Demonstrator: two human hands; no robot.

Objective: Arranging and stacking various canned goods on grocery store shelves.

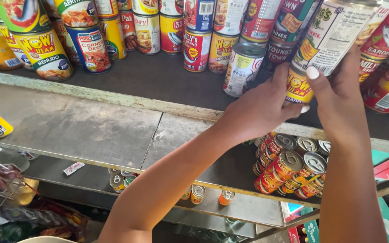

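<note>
Both hands, left hand (260,108) and right hand (338,96), gripped the tall white can (332,31); tilted, it risked toppling the small white can (243,67).

light: bright, even daylight | shadows: soft, under shelves | glare: faint on can lids (292,158) | blur: slight at edges

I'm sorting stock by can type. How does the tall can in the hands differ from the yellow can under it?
The tall white-labelled can is long, tilted and gripped by the right hand. The yellow can is short, upright and touched by the left hand. Both are labelled tins at the upper shelf.
</note>
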